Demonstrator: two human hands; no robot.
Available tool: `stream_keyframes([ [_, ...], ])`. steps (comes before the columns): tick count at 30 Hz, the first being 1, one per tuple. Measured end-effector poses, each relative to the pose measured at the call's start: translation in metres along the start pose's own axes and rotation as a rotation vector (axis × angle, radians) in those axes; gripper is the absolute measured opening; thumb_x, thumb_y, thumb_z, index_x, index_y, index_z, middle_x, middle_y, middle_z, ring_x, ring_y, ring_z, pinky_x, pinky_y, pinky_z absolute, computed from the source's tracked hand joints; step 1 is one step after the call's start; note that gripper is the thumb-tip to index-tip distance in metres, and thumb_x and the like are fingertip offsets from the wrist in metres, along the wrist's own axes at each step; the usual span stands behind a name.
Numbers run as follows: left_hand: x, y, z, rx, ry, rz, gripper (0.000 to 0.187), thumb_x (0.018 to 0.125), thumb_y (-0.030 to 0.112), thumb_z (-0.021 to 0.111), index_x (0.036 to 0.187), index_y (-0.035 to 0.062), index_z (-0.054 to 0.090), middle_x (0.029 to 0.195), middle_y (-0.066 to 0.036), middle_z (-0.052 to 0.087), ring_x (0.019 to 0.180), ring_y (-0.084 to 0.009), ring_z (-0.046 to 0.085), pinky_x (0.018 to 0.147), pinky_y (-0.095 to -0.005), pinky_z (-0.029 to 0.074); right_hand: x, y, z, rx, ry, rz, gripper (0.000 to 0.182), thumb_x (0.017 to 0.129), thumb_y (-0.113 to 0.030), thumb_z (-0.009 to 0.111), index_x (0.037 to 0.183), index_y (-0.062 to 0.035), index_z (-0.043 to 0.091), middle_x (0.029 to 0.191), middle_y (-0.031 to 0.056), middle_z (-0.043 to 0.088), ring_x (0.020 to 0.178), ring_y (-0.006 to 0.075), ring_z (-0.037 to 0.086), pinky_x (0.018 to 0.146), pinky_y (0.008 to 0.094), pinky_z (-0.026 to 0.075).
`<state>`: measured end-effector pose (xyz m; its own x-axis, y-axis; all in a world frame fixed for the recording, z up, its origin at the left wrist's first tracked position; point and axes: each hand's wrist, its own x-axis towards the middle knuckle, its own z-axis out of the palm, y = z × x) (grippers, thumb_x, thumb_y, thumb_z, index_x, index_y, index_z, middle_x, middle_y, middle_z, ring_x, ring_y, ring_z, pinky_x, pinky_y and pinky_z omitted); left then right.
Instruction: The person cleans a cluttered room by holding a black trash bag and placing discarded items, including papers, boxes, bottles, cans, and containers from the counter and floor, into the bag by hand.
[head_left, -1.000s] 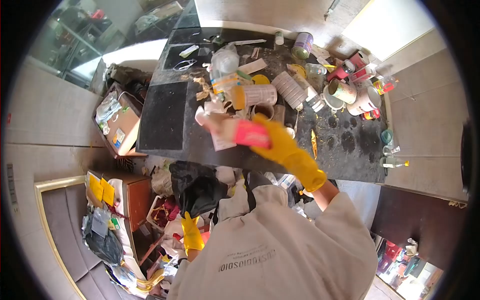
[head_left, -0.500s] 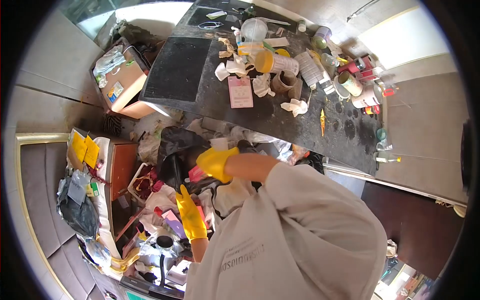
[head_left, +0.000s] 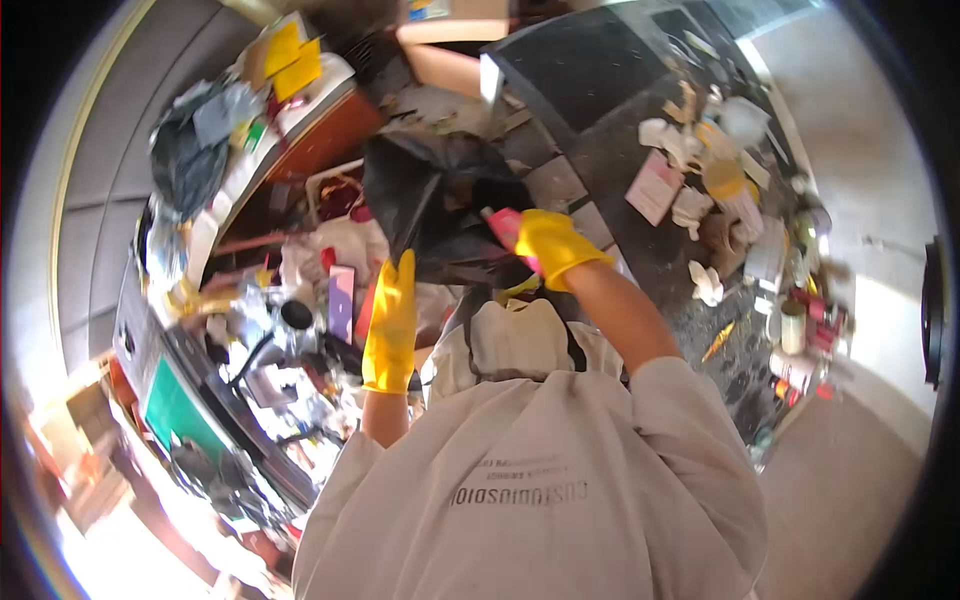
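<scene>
A black plastic bag [head_left: 430, 190] hangs with its mouth spread in front of me. My left hand [head_left: 392, 325], in a yellow rubber glove, grips the near left edge of the bag, with the fingers pointing up. My right hand [head_left: 555, 248], also in a yellow glove, is closed on a pink item [head_left: 508, 228] at the right side of the bag's opening. The item's kind is blurred and partly covered by the glove. The inside of the bag is dark, so its contents do not show.
On the right, a dark table [head_left: 590, 90] bears a pink card [head_left: 654, 188], crumpled tissues, jars and cans. Heaped litter with a purple box [head_left: 342, 300] lies at left, beside a reddish-brown cabinet [head_left: 325, 150]. A cardboard box [head_left: 450, 65] stands beyond the bag.
The view has turned, shifting the table to the right. The bag's mouth shows wider. My right hand has moved to the bag's right side and now clearly holds the pink item.
</scene>
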<state>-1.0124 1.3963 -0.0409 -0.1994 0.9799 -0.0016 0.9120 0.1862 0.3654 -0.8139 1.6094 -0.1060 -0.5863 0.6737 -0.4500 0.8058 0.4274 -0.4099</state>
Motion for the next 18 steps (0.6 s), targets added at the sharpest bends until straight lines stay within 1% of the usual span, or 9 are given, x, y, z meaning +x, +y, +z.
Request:
stream_keyframes([
  [3,-0.013,-0.003,0.003,0.104,-0.117,-0.087,0.06,0.094,0.003,0.043,0.152,0.0091,0.028,0.149,-0.015,0.038,0.133,-0.0288,0.043,0.11,-0.0345,0.037,0.015,0.029,0.017,-0.164,0.002,0.195,0.045,0.077,-0.051,0.068,0.099,-0.0117,0.069,0.096,0.0183,0.069,0.094,0.0372,0.066,0.075,0.046,0.052],
  [5,-0.007,-0.012,0.023,0.14,-0.123,-0.014,0.06,0.095,0.003,0.041,0.153,0.0088,0.026,0.151,-0.012,0.036,0.134,-0.0275,0.043,0.11,-0.0338,0.035,-0.016,0.001,-0.033,0.042,0.081,-0.115,0.035,0.08,-0.043,0.065,0.092,-0.0109,0.071,0.094,0.0184,0.069,0.092,0.0366,0.067,0.074,0.0461,0.052],
  [7,-0.007,0.001,0.016,-0.214,-0.096,-0.045,0.057,0.093,0.001,0.041,0.15,0.0089,0.033,0.147,-0.019,0.039,0.134,-0.0337,0.042,0.11,-0.0354,0.036,-0.001,-0.018,-0.044,0.282,0.017,0.009,0.038,0.079,-0.045,0.067,0.085,-0.0086,0.072,0.09,0.0182,0.07,0.088,0.0341,0.068,0.071,0.0455,0.052],
  [8,0.001,0.002,0.022,-0.126,-0.03,-0.019,0.056,0.092,0.0,0.043,0.147,0.0094,0.038,0.144,-0.023,0.04,0.133,-0.0362,0.043,0.108,-0.036,0.038,0.005,-0.03,-0.049,0.4,-0.035,0.101,0.039,0.079,-0.047,0.068,0.082,-0.0074,0.072,0.088,0.0182,0.07,0.086,0.0328,0.069,0.069,0.0453,0.052],
  [9,-0.001,-0.021,0.055,-0.066,-0.084,-0.119,0.055,0.093,0.0,0.044,0.146,0.0099,0.039,0.146,-0.023,0.038,0.13,-0.0344,0.046,0.106,-0.0354,0.04,0.014,-0.034,-0.034,0.265,0.143,0.072,0.037,0.08,-0.045,0.068,0.085,-0.0084,0.073,0.09,0.0173,0.07,0.086,0.0338,0.069,0.073,0.0478,0.053],
  [11,0.01,0.014,0.02,-0.403,-0.151,-0.303,0.047,0.098,0.008,0.044,0.145,0.0095,0.042,0.143,-0.017,0.041,0.124,-0.0288,0.048,0.106,-0.0311,0.038,0.01,-0.043,-0.057,0.246,0.095,0.042,0.042,0.082,-0.043,0.066,0.105,-0.0081,0.07,0.106,0.0179,0.068,0.102,0.0391,0.063,0.088,0.0493,0.049],
  [14,0.017,0.02,0.034,-0.371,0.096,-0.011,0.044,0.097,0.004,0.048,0.141,0.006,0.044,0.122,-0.017,0.055,0.101,-0.0288,0.058,0.086,-0.0311,0.049,0.004,-0.017,-0.055,0.313,0.422,-0.077,0.048,0.083,-0.043,0.066,0.119,-0.0113,0.063,0.121,0.0164,0.063,0.113,0.0367,0.057,0.093,0.0486,0.048],
  [17,0.021,0.034,0.034,-0.407,0.022,-0.039,0.041,0.099,0.007,0.048,0.14,0.006,0.045,0.121,-0.016,0.056,0.1,-0.0257,0.059,0.084,-0.031,0.049,-0.025,0.049,-0.086,0.279,0.959,-0.18,0.038,0.083,-0.035,0.067,0.112,-0.0095,0.066,0.114,0.0141,0.066,0.106,0.0354,0.06,0.091,0.0475,0.047],
  [18,0.022,0.035,0.035,-0.367,0.0,-0.009,0.041,0.099,0.008,0.048,0.14,0.0063,0.045,0.123,-0.016,0.055,0.101,-0.0248,0.059,0.084,-0.0311,0.05,-0.037,0.079,-0.102,0.278,1.01,-0.116,0.036,0.083,-0.033,0.067,0.111,-0.0094,0.066,0.114,0.0141,0.066,0.105,0.0352,0.061,0.09,0.047,0.047],
])
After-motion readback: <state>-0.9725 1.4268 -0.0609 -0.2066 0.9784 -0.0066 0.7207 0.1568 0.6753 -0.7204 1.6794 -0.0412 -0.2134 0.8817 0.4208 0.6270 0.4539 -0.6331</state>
